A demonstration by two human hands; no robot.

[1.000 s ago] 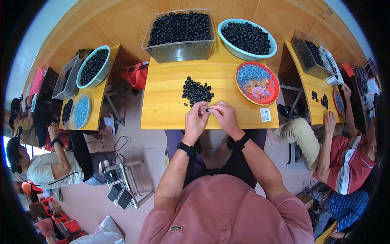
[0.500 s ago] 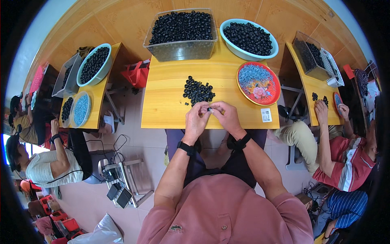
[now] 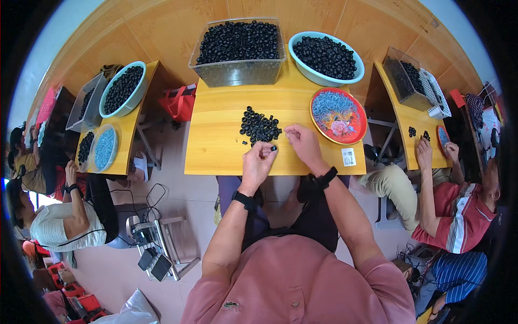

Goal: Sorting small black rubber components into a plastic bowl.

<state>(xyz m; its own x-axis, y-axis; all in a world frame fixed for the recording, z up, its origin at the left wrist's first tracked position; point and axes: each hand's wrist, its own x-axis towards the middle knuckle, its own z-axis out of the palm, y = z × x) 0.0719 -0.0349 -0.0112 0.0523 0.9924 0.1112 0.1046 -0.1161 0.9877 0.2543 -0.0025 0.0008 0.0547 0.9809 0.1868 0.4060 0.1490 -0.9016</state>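
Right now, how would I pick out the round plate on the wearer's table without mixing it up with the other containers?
Start at the yellow table under the person's hands. Along its far edge stand a clear bin and a pale bowl, both full of black rings. The plate lies nearer, right of the right hand: flat, red-rimmed, flower-patterned, holding small bluish-grey bits instead of black rings.

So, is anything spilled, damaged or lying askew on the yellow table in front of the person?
Nothing stands out. The small black rings lie in one loose pile on the yellow wooden table, beside the red round plate. The left hand pinches one ring; the right hand is next to the pile.
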